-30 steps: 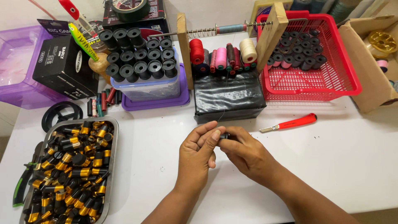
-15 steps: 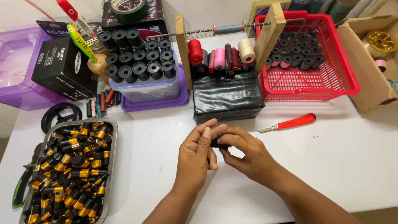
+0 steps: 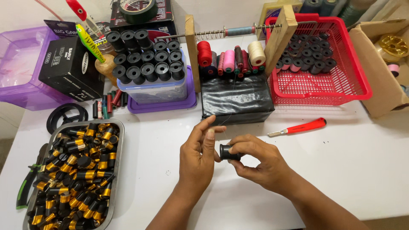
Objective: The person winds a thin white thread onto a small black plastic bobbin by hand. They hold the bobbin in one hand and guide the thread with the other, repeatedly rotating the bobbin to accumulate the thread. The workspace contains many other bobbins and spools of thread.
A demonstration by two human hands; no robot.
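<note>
Near the middle of the white desk, the right hand has its grip closed on a small black spool, thumb and fingers pinching it from the right so that one flanged end faces the left hand. The spool sits off the desk, between the two hands. The left hand stands just at 9 o'clock of the spool, fingers raised and loosely curled, thumb and forefinger close together near a thin dark thread; whether they actually pinch the thread I cannot tell. The thread runs up toward 12 o'clock, over a black wrapped block, to a wooden rack of coloured thread reels.

At 2 o'clock of the hands lies a red-handled knife, well apart from them. Beyond it, a red basket holds more black spools. At 10 o'clock a clear tub on a purple lid is stacked with upright black spools. At 8 o'clock a metal tray is heaped with black-and-gold pieces. A black box and a purple bin sit at the far left, a cardboard box at the far right.
</note>
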